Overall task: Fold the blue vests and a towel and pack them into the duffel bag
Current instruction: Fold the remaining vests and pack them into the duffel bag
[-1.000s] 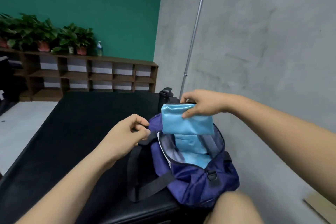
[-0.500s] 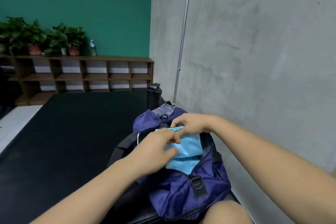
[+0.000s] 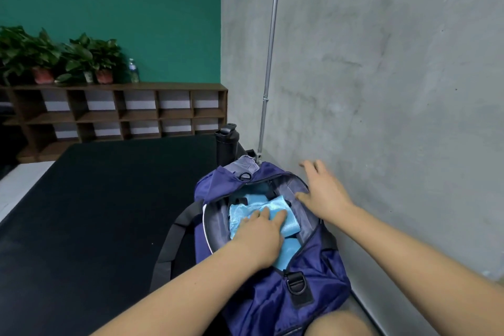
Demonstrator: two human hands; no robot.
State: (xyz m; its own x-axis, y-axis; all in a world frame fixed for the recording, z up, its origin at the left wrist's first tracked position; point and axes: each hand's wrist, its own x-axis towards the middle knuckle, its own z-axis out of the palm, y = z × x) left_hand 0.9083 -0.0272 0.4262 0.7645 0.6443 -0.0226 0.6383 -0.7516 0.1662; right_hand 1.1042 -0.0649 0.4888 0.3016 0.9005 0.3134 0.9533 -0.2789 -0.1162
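A dark blue duffel bag [image 3: 272, 294] lies unzipped on the black table [image 3: 95, 213], close to the grey wall. Folded light blue vests [image 3: 245, 213] lie inside its mouth. My left hand [image 3: 259, 237] rests flat on top of the folded fabric, palm down, holding nothing. My right hand [image 3: 321, 194] hovers with its fingers spread over the bag's far right rim, apart from the vests and slightly blurred. I see no towel that I can tell apart from the blue fabric.
A black bottle [image 3: 226, 144] stands behind the bag. The bag's black strap [image 3: 169, 243] loops onto the table at its left. A metal pole [image 3: 268, 63] runs up the grey wall. A wooden shelf [image 3: 120, 112] with potted plants stands at the far end.
My right hand lowered the folded blue vest into the bag and let it go, then drew back toward the wall. My left hand moved from the bag's edge onto the fabric.
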